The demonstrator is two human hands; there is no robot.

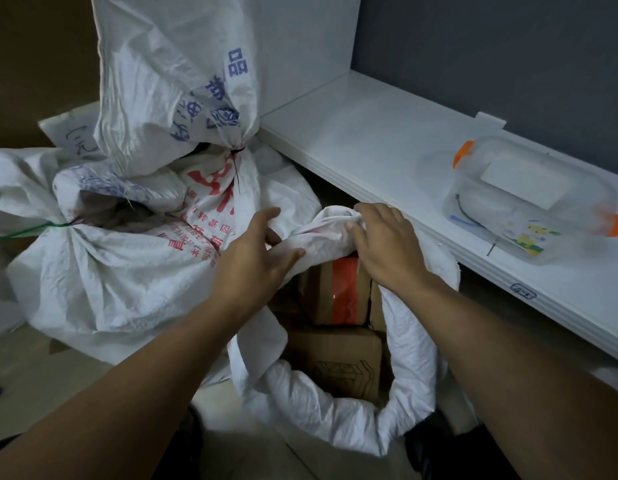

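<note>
An open white woven sack (335,420) stands on the floor in front of me, its rim rolled down. Inside it lie cardboard boxes, the upper box (332,292) sealed with red tape and a plain box (338,362) below it. My left hand (255,258) holds the far part of the rolled rim, thumb over the fabric. My right hand (383,244) grips the same bunched rim (321,233) just to the right, fingers curled into the cloth.
Tied white sacks are piled at the left: one with red print (127,278), one with blue print (169,81) leaning above it. A white shelf (370,140) runs along the right, bearing a clear plastic container (532,202) with orange clips.
</note>
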